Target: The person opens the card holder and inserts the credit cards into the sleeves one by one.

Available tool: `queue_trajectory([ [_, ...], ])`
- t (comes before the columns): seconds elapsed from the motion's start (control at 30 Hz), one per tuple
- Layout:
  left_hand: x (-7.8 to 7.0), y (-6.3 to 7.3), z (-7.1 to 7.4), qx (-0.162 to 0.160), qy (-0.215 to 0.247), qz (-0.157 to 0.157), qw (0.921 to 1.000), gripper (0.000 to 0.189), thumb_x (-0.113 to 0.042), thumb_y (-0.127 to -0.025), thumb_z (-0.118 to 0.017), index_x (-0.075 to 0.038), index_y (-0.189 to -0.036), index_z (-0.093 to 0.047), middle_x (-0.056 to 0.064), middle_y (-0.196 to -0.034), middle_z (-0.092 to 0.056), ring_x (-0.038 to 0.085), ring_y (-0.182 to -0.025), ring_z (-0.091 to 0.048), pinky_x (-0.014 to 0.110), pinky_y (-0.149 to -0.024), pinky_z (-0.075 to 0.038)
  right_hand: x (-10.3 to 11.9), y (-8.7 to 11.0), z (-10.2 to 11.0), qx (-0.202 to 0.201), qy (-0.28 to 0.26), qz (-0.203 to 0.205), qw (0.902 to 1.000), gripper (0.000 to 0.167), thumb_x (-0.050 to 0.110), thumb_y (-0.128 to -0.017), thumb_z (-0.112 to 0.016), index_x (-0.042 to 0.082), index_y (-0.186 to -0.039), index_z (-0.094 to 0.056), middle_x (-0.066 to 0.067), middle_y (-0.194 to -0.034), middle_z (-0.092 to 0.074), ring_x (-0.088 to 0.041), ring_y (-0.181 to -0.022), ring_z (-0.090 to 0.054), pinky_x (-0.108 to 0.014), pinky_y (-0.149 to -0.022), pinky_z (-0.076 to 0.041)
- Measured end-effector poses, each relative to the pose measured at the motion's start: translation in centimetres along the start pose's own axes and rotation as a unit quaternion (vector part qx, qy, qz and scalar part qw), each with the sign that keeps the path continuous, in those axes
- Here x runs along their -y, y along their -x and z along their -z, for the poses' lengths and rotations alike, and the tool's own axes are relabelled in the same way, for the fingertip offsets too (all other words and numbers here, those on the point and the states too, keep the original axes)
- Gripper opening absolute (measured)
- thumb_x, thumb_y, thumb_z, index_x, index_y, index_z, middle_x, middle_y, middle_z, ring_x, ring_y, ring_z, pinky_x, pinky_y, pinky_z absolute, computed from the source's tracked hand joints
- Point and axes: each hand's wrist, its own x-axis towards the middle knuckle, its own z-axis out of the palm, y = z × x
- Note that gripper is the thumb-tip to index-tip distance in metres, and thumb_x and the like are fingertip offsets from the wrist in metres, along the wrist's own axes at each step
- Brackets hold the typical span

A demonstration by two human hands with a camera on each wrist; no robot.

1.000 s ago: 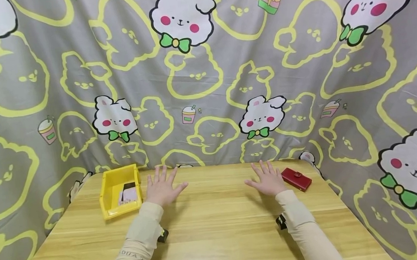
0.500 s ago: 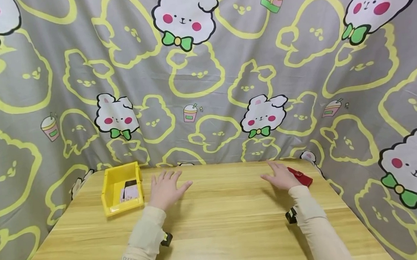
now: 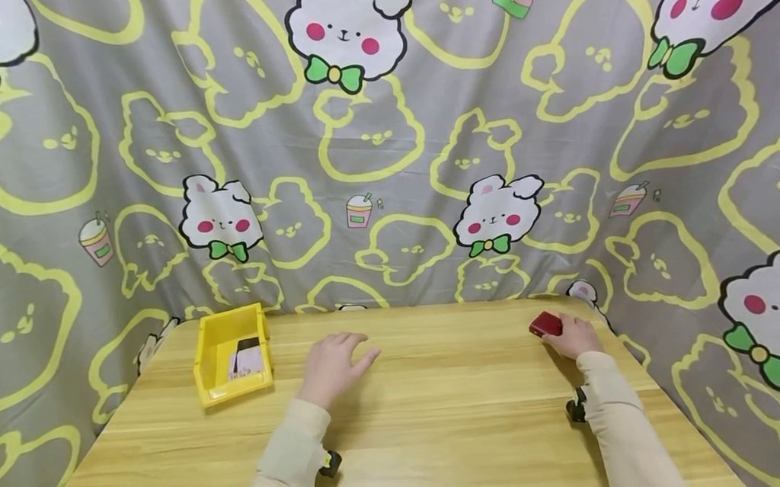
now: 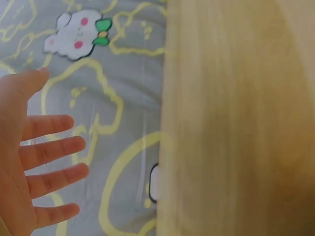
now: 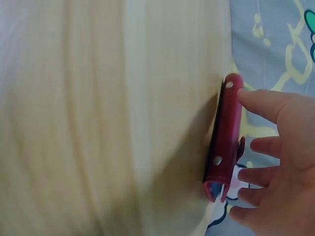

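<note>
A dark red wallet with a snap strap lies at the back right of the wooden table, partly covered by my right hand. In the right wrist view the wallet shows edge-on with two metal studs, and the thumb meets its upper end. The other fingers extend beside the strap, not wrapped round the wallet. My left hand hovers over the table left of centre and holds nothing. In the left wrist view its fingers are spread and straight.
A yellow bin stands at the back left of the table, with pinkish and dark flat cards inside. A grey patterned curtain hangs along the table's back and sides.
My right hand has moved right, from beside the wallet to over it. The left hand has shifted right and slightly nearer, away from the yellow bin. The view has turned a little.
</note>
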Motion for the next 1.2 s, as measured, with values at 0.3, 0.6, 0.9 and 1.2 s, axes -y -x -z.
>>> queue_trajectory([
  [0.3, -1.5, 0.6, -1.1, 0.027, 0.007, -0.031, 0.9991, 0.045, -0.056, -0.093, -0.054, -0.021, -0.116, -0.070, 0.002, -0.118, -0.071, 0.027, -0.111, -0.065, 0.047, -0.096, -0.051, 0.3, 0.4, 0.2, 0.022, -0.008, -0.004, 0.9997, 0.060, 0.024, -0.092, -0.057, -0.017, -0.133, -0.042, -0.040, -0.115, -0.057, -0.048, -0.097, -0.060, -0.056, -0.085, -0.050],
  [0.6, -1.6, 0.8, -1.4, 0.037, 0.025, -0.026, 0.9987, 0.045, -0.055, -0.093, -0.055, -0.019, -0.116, -0.070, 0.003, -0.118, -0.071, 0.028, -0.112, -0.064, 0.050, -0.097, -0.050, 3.4, 0.6, -1.5, 0.016, 0.015, 0.018, 0.9996, 0.059, 0.022, -0.090, -0.059, -0.016, -0.133, -0.046, -0.040, -0.114, -0.057, -0.049, -0.099, -0.059, -0.057, -0.086, -0.049],
  [0.9, -1.4, 0.1, -1.3, 0.034, 0.046, 0.002, 0.9984, 0.046, -0.054, -0.093, -0.056, -0.017, -0.117, -0.070, 0.006, -0.119, -0.071, 0.030, -0.110, -0.065, 0.051, -0.095, -0.051, 8.4, 1.7, -1.7, 0.058, 0.045, 0.035, 0.9967, 0.049, 0.025, -0.091, -0.061, -0.007, -0.128, -0.056, -0.030, -0.107, -0.062, -0.042, -0.097, -0.058, -0.054, -0.084, -0.049],
  [1.2, -0.9, -0.3, -1.5, 0.030, 0.066, 0.025, 0.9970, 0.045, -0.053, -0.094, -0.055, -0.017, -0.117, -0.070, 0.005, -0.119, -0.071, 0.029, -0.109, -0.066, 0.050, -0.093, -0.052, 13.0, 2.7, -2.3, 0.073, 0.042, 0.069, 0.9940, 0.031, 0.025, -0.091, -0.063, 0.000, -0.111, -0.067, -0.017, -0.094, -0.067, -0.027, -0.082, -0.056, -0.041, -0.073, -0.049],
])
